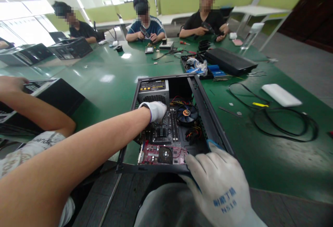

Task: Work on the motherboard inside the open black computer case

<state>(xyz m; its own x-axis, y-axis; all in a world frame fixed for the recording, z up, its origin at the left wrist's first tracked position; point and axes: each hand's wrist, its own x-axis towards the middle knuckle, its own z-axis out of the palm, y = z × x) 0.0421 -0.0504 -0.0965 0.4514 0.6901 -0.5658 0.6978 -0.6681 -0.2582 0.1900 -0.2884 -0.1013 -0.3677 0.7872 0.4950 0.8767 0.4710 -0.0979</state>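
Observation:
An open black computer case (212,116) lies on its side at the table's near edge. My left hand (157,111), in a white glove, reaches into it over the motherboard (169,123), just below the power supply (153,90). Its fingers look curled downward; whatever they hold is hidden. To its right is a round cooling fan (186,113) with an orange centre. A red graphics card (153,153) sits at the case's near end. My right hand (218,175), gloved in white with blue print, grips the near right corner of the case frame.
A person's bare arm (41,103) at left reaches into another case (65,95). Several people sit across the green table (109,70). Right of my case lie a coiled black cable (283,135), a white block (281,94), a black panel (229,60) and a parts tray (186,64).

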